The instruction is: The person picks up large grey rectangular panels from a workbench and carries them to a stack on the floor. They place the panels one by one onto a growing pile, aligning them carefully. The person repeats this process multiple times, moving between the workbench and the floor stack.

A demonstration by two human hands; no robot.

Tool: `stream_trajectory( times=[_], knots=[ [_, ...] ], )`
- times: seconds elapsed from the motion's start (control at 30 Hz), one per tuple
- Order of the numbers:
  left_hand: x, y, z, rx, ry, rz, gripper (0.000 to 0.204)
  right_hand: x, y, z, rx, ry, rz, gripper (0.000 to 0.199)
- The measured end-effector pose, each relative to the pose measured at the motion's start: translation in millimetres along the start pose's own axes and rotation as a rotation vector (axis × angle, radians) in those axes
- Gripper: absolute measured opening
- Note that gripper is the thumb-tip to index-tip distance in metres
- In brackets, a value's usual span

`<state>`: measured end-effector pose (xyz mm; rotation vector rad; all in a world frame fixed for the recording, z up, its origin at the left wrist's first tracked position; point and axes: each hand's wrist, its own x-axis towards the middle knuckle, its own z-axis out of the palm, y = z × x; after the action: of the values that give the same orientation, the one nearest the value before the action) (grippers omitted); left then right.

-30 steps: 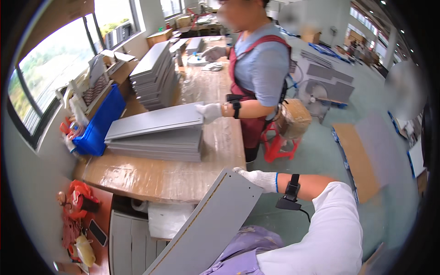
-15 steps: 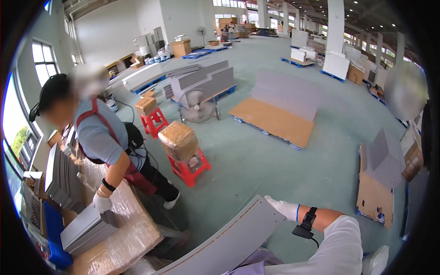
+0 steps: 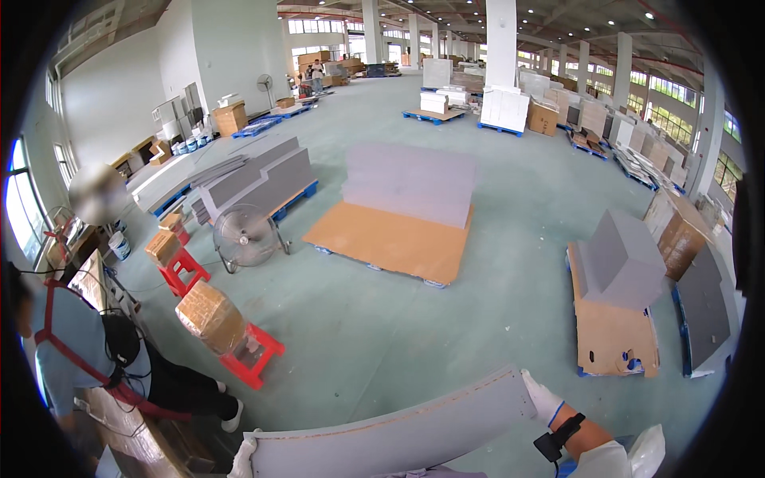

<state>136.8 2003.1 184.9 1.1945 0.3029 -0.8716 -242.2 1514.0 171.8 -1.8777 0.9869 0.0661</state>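
As far as the head cam reaches, smooth pale-green floor (image 3: 478, 334) runs from foreground to far end. Tall white square column (image 3: 500, 48) stands at rear, ctr.-R. At mid-floor, upright stack of flat grey panels (image 3: 410, 183) is on pallet topped w/ brown sheet (image 3: 390, 251). Second grey block-shaped stack (image 3: 621, 259) on R side, likewise on brown-topped pallet (image 3: 613, 342).

Lower L: brown desk under clear film (image 3: 127, 434), partly hidden by co-worker in light-blue top w/ dark-red straps (image 3: 72, 350).

Item in hand: long flat grey rectangular panel (image 3: 382, 440), pos. at lower edge of view, in front of wearer, to R of desk, held off floor. Brown line runs along its far long edge; small dark holes nr. R end. Panel looks curved (fisheye).

Round grey metal floor fan (image 3: 243, 235) stands L of mid-floor pallet. Nr. co-worker, tape-wrapped brown carton (image 3: 211, 317) sits on red plastic stool (image 3: 253, 356).

Hands: both white-gloved, both on panel. R hand (image 3: 542, 396) has fingers nearly straight along R end; thumb not visible. L hand (image 3: 245, 456) is closed round L end, fingertips at top corner; rest cut off by frame, so full grip can't be confirmed. Black strap-on device (image 3: 560, 436) on R wrist.
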Motion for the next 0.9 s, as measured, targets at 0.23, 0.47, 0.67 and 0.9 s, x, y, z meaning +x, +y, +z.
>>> stream_trajectory(
  times=[0.23, 0.47, 0.67, 0.9],
  knots=[
    [151.3, 52.3, 124.4, 0.304, -0.156, 0.042, 0.049, 60.9, 37.3, -37.5, 0.407, 0.211, 0.215, 0.055],
    [307.1, 115.3, 278.7, 0.31, -0.306, -0.064, 0.055, 140.4, -24.0, -109.8, -0.273, 0.408, 0.157, 0.059],
    [407.2, 161.1, 412.9, 0.373, -0.407, -0.064, 0.063, 236.7, -10.5, -164.9, 1.151, 0.549, 0.253, 0.07],
    [515.4, 161.8, 548.4, 0.406, -0.328, -0.085, 0.057, 388.9, 27.7, -256.3, 1.197, 0.55, 0.427, 0.068]
  ],
)
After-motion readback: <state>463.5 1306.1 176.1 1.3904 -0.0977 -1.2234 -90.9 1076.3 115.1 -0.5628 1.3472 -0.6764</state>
